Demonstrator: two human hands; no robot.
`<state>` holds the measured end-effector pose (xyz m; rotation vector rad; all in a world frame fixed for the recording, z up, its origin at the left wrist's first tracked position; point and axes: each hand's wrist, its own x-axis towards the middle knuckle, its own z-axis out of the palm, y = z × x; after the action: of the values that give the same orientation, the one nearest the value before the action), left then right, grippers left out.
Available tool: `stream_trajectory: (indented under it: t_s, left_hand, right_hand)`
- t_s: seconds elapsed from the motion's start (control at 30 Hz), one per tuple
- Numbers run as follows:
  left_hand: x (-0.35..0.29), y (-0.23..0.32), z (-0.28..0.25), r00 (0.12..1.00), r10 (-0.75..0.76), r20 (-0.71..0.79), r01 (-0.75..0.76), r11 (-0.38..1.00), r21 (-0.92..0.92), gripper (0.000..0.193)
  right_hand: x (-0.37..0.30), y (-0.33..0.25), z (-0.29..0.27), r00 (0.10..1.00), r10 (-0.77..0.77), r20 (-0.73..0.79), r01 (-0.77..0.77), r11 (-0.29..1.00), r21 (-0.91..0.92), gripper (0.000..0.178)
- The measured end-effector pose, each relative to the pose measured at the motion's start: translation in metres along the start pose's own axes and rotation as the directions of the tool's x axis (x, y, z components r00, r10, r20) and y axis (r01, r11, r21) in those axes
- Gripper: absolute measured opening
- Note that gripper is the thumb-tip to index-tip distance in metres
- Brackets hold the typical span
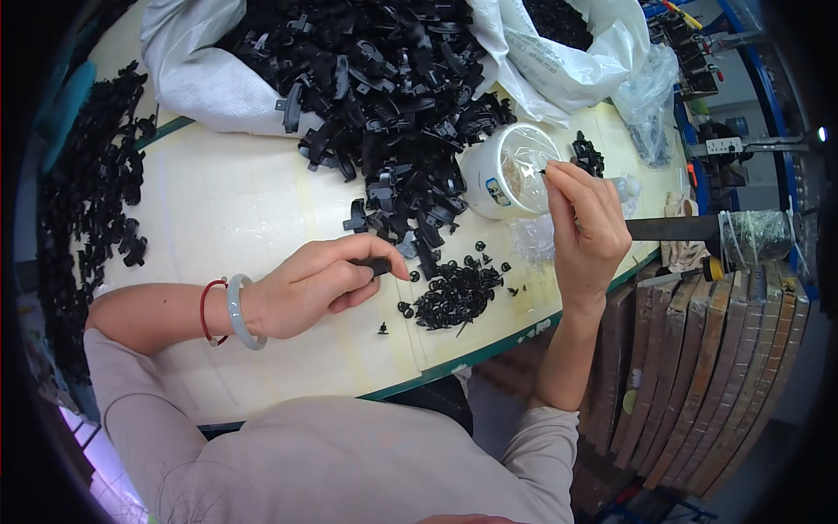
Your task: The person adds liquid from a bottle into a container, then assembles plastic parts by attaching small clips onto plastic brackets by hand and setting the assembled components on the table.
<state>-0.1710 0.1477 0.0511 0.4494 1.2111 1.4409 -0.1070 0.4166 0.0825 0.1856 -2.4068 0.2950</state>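
My left hand (305, 284), with a jade-coloured bangle and a red cord at its wrist, is closed round a small black plastic part (375, 265). The part's end shows between thumb and fingers; the rest is hidden in the palm. My right hand (587, 223) is raised beside a white tub (491, 185) lined with clear film. Its thumb and fingertips are pinched together over the tub's right rim, with a tiny dark speck at the tips, too small to name. Between the hands lies a pile of small black round clips (456, 295).
A large heap of black curved plastic parts (384, 96) spills from a white woven sack (209, 96). More black parts (105, 175) cover the table's left side. Another white bag (567, 79) stands at the back right. Flat brown panels (698, 367) lean beyond the green table edge.
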Motion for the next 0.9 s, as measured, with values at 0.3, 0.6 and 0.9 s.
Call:
stream_trajectory:
  t_s: [0.3, 0.6, 0.9]
  left_hand:
    - [0.005, -0.017, 0.003, 0.959, 0.27, 0.087, -0.267, 0.963, -0.041, 0.022]
    - [0.003, -0.015, -0.001, 0.994, 0.107, 0.013, -0.106, 0.992, -0.069, 0.021]
    - [0.007, -0.016, 0.001, 0.992, 0.101, -0.069, -0.116, 0.959, -0.26, 0.028]
  right_hand:
    - [0.008, -0.002, 0.002, 0.985, -0.054, 0.161, 0.061, 0.998, -0.035, 0.019]
    - [-0.025, -0.053, -0.017, 0.784, 0.534, 0.317, -0.575, 0.432, 0.695, 0.014]
    - [-0.059, -0.106, 0.013, 0.789, 0.536, 0.299, -0.567, 0.449, 0.69, 0.016]
